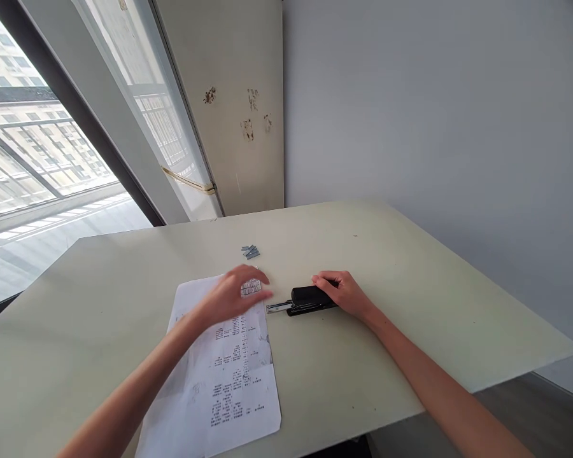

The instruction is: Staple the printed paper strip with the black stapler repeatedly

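Observation:
A black stapler (310, 299) lies on the table, its metal staple tray (279, 306) sticking out of the front end toward the left. My right hand (346, 292) is closed around the stapler's rear end. Over the top part of the printed paper sheets (248, 407) hovers my left hand (236, 292), thumb and fingers apart with nothing visible between them. Its fingertips are just left of the staple tray. Beyond the left hand sits a small pile of staple strips (251, 252).
The pale table (386, 356) has its far edge near a grey wall (434, 114) and a worn cream cabinet side (248, 76). At the left is a window (33, 121) with a railing outside.

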Demonstrator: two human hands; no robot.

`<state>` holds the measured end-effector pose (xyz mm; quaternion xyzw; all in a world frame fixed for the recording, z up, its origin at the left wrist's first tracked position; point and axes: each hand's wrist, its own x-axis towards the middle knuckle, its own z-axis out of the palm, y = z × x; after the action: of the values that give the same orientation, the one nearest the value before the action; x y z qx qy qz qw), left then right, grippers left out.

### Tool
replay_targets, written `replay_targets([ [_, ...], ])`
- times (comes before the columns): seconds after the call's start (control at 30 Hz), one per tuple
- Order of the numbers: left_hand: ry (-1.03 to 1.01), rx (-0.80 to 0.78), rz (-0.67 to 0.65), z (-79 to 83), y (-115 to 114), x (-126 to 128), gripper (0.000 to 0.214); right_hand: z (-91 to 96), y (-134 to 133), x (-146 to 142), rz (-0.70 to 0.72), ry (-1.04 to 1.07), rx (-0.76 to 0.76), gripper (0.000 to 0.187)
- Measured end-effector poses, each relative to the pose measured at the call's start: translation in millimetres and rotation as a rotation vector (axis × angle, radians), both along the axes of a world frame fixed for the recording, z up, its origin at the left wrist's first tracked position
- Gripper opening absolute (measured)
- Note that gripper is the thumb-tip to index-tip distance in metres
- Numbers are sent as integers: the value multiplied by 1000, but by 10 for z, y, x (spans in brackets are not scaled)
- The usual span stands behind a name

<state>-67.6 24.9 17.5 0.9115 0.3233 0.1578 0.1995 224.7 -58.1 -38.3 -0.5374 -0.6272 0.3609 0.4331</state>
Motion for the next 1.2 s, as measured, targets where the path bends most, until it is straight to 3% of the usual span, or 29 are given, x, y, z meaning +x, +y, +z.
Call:
replay_targets([
  [0.07, -11, 65, 196, -62, 258, 21, 38, -8, 2, 6, -2, 3, 0, 49],
  [0.13, -13, 99, 307, -158, 542, 48, 37, -14, 4, 11, -5, 8, 2, 49],
  [0.27, 13, 91, 439, -366, 994, 98, 39, -18, 3, 15, -15, 24, 5, 47],
  [0.37, 30, 71, 472, -465, 1158, 107, 35, -10, -1, 14, -15, 34, 5, 47],
  [0.8, -21, -11, 454, -492, 1208, -135, 29, -13, 14, 19, -17, 11, 0, 49],
  [1.2, -212, -210, 443, -255, 1024, -115, 52, -40, 3, 14, 4, 14, -12, 48],
])
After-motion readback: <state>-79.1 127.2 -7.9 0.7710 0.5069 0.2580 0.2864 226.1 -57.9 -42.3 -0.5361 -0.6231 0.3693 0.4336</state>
